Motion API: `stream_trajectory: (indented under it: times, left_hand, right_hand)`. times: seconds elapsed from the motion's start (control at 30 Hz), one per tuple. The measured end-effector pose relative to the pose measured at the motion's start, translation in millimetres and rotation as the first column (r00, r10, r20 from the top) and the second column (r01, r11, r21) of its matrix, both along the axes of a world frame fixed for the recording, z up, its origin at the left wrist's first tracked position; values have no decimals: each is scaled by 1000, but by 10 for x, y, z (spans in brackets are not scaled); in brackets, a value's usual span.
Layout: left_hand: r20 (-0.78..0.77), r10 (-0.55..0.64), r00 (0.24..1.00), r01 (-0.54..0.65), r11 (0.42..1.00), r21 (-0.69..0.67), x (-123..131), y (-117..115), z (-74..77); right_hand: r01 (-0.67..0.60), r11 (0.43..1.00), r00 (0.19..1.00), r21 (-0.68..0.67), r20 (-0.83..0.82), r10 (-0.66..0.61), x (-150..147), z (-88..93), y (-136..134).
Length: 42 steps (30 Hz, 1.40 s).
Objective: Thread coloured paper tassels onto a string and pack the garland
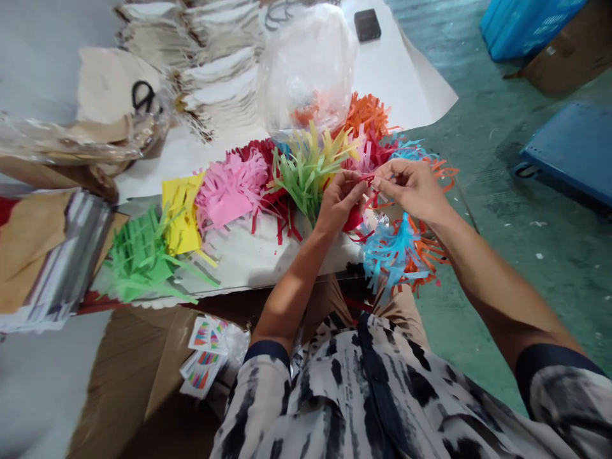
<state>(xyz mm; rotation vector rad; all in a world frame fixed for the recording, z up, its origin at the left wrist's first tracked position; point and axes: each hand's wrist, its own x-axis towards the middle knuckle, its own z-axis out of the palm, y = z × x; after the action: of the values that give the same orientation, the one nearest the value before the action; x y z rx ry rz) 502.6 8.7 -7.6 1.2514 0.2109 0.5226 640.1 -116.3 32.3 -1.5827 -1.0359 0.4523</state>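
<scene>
My left hand (340, 199) and my right hand (410, 189) meet above the table's right part, fingertips pinched together on a red tissue-paper tassel (354, 220). Its twisted top runs between the fingers of both hands, and its cut strips hang below, partly hidden by the left hand. Beside the left hand fans a green and yellow fringed tissue tassel (308, 169). Under the right hand, a blue fringed tassel (392, 245) hangs over the table edge with orange strips. Pink fringed tissue (232, 185), yellow tissue (182, 213) and green tissue (143, 252) lie to the left.
Behind the tassels stands a clear plastic bag (308, 64) with orange tissue inside. Stacked off-white bundles (222, 80), black scissors (143, 95) and a dark box-shaped item (367, 25) are farther back. Below the table sits a cardboard box (129, 376); a blue cart (571, 153) stands right.
</scene>
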Motion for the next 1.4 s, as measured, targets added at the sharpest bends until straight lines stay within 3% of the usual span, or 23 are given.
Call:
stream_trajectory:
  times: [0.1, 0.17, 0.33, 0.8, 1.13, 1.4]
  left_hand:
    - [11, -59, 998, 60, 994, -94, -35, 22, 23]
    - [20, -37, 999, 39, 992, -118, -41, 26, 20]
    - [29, 99, 995, -99, 995, -12, -3, 13, -5]
    - [29, 148, 989, -151, 970, 192, 17, -58, -4]
    - [34, 108, 994, -111, 989, 93, 3, -71, -22]
    - [51, 170, 984, -176, 969, 171, 39, -120, -14]
  right_hand:
    - [21, 1000, 1000, 1, -20, -21, -4, -29, 15]
    - [75, 997, 997, 5, -2, -75, -39, -33, 11]
    - [159, 987, 985, 16, 72, -160, -132, -13, -29]
    - [128, 991, 986, -41, 113, -123, -132, 24, -83]
    - [85, 995, 991, -58, 105, -79, -114, 27, -95]
    - [106, 994, 989, -40, 105, -102, -118, 10, -119]
